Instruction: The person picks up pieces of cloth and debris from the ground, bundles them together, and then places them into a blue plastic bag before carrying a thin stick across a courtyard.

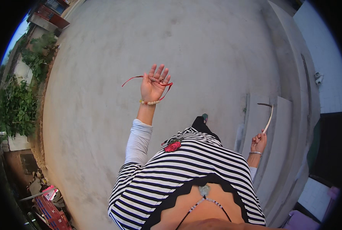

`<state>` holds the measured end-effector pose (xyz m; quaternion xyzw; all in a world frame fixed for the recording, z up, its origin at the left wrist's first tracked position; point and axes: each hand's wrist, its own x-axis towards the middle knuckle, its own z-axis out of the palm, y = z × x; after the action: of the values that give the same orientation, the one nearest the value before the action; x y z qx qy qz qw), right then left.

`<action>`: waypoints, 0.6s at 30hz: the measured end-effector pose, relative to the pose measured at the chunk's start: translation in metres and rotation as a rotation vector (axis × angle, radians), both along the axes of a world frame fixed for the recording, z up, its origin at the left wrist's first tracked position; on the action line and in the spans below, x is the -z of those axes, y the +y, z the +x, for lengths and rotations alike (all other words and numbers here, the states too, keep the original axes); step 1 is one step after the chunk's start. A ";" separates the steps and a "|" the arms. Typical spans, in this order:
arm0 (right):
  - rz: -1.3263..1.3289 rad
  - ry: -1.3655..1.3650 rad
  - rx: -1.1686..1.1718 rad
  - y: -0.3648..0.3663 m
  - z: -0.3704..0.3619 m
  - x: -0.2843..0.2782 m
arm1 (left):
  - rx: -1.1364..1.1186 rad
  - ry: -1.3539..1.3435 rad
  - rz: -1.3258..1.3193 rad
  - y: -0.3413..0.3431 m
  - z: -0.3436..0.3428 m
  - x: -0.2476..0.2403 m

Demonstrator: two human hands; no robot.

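Observation:
Ahead of my body, my left hand (152, 86) is raised palm up with its fingers spread and slightly curled. A thin red ribbon (166, 84) lies across its palm and fingers, the ends hanging out on both sides. Something small and darker seems to lie with the ribbon, too small to make out. A beaded bracelet (150, 102) circles that wrist. Out to the right, my right hand (258, 142) is closed round the lower end of a sickle (269, 119). The sickle has a pale, bent handle and a short dark blade pointing left.
Grey concrete ground (201, 50) spreads ahead. Concrete steps (278, 134) run along the right below a white wall (324, 46). Leafy plants (19, 105) line the left edge. A red slatted object (54, 214) stands at lower left, a purple item (301, 220) at lower right.

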<state>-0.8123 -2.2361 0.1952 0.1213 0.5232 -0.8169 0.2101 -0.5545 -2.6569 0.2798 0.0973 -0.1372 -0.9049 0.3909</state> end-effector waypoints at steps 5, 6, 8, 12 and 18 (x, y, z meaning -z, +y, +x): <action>-0.025 0.072 -0.238 -0.174 -0.136 -0.024 | -0.024 -0.024 -0.011 -0.106 -0.090 0.000; -0.021 0.098 -0.312 -0.225 -0.164 -0.036 | -0.047 -0.063 -0.047 -0.136 -0.114 -0.009; -0.040 0.168 -0.431 -0.321 -0.220 -0.057 | -0.092 -0.132 -0.076 -0.199 -0.152 -0.014; -0.066 0.252 -0.484 -0.407 -0.305 -0.062 | -0.122 -0.230 -0.088 -0.273 -0.208 0.011; -0.003 0.135 -0.232 -0.490 -0.429 -0.048 | 0.011 -0.227 -0.086 -0.428 -0.385 0.010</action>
<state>-1.2416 -2.7266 0.2434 0.0042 0.5453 -0.7944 0.2676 -0.9396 -3.0847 0.2703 0.1817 -0.2198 -0.8835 0.3717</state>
